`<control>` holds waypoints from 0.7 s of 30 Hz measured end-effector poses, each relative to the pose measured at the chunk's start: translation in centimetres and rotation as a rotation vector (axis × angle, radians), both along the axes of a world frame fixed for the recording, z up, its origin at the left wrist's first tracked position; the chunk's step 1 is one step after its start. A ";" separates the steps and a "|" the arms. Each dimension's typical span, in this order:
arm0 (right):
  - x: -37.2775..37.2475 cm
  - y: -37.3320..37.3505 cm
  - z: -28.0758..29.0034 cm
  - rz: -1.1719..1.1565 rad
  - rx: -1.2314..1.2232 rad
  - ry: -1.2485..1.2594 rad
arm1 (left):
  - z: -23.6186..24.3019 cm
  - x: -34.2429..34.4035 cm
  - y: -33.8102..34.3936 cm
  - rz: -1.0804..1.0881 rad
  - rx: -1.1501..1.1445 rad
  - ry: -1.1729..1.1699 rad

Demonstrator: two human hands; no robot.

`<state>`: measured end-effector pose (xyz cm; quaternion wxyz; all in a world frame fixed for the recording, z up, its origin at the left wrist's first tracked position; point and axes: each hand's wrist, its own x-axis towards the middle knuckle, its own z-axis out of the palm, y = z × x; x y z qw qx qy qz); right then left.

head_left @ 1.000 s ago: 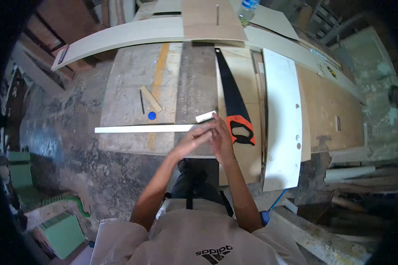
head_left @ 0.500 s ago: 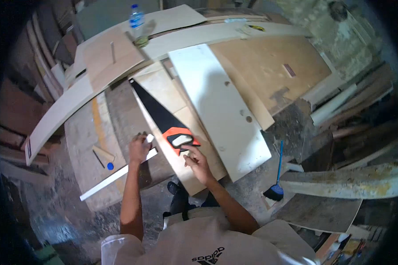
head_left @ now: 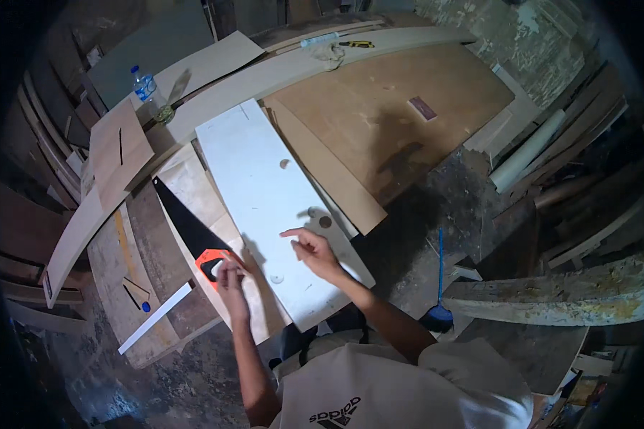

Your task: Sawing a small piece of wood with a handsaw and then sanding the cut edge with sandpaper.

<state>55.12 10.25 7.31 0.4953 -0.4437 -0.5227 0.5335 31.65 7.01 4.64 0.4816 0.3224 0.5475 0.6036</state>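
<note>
A hand saw with a black blade and an orange-and-black handle lies on a pale wooden board. Over the saw's handle is my left hand, fingers stretched out and apart; whether they touch the handle is hard to tell. My right hand hovers above a long white board, its index finger extended and nothing in its grasp. Several round marks or holes show along that white board. Left of the saw, a narrow white strip lies across the worn bench top.
A small wooden triangle and a blue cap lie at the left. A water bottle stands at the back. A brown sheet carries a dark red block. At right stands a blue broom.
My left hand has left the white strip's end for the saw's handle. My right hand has moved from the saw's handle to above the white board. The view has swung right.
</note>
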 end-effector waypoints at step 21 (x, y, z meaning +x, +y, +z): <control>41.5 18.5 -11.6 -0.688 -0.044 -0.259 | -1.5 21.3 4.9 -0.166 -0.107 -0.026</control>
